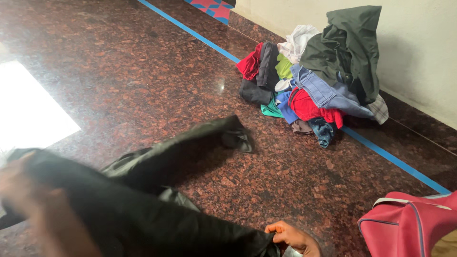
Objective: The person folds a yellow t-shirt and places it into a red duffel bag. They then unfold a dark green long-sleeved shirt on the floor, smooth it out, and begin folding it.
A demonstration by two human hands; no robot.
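Lying across the speckled granite floor (143,71) — a dark, glossy garment (157,190), likely soft, light and a bit slippery, best gripped at hems or corners. Right hand (293,238) pinching its lower edge; left hand (33,200) blurred, seemingly bunching the fabric, grip hard to tell. Sitting beyond — a heap of mixed clothes (319,71), a pink bag (409,223).

I count 2 hands of mine in view, my left hand (28,200) blurred and my right hand (291,236) at the bottom edge. There is 1 black garment (157,190) spread before me, 1 heap of clothes (316,76) by the wall, 1 pink bag (409,223), and 1 blue tape line (390,159) on the floor.
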